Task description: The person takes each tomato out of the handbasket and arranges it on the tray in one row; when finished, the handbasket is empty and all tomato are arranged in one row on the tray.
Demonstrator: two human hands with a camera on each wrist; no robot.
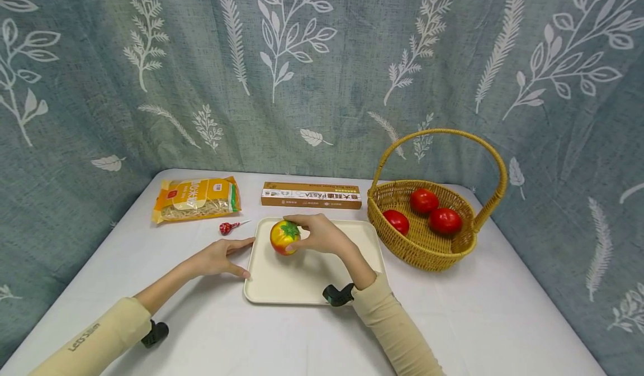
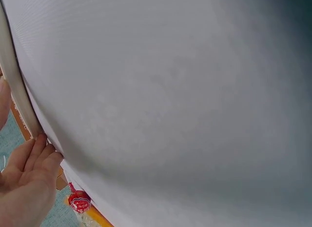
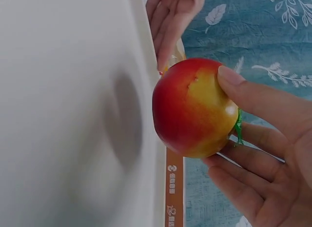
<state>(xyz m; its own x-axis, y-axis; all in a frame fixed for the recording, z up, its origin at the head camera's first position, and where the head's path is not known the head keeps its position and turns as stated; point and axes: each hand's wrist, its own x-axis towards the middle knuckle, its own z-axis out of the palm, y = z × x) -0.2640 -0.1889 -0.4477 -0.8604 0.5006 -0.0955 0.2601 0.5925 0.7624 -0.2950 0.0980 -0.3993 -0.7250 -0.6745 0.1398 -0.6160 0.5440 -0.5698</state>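
My right hand [image 1: 322,234] grips a red-and-yellow tomato [image 1: 285,237] with a green leafy top, thumb on one side and fingers on the other. In the right wrist view the tomato [image 3: 192,107] hangs just above the cream tray [image 3: 63,154], its shadow cast on the surface. At the left edge of the tray [image 1: 312,286], my left hand [image 1: 216,260] touches the rim with spread fingers. The left wrist view shows the fingertips of this hand [image 2: 31,183] against the tray's rim [image 2: 22,92].
A wicker basket [image 1: 427,260] with a tall handle holds three red tomatoes [image 1: 445,221] at the right. Behind the tray lies a long pasta box [image 1: 311,195]. A noodle packet [image 1: 196,199] and a red lollipop [image 1: 226,228] lie at the back left.
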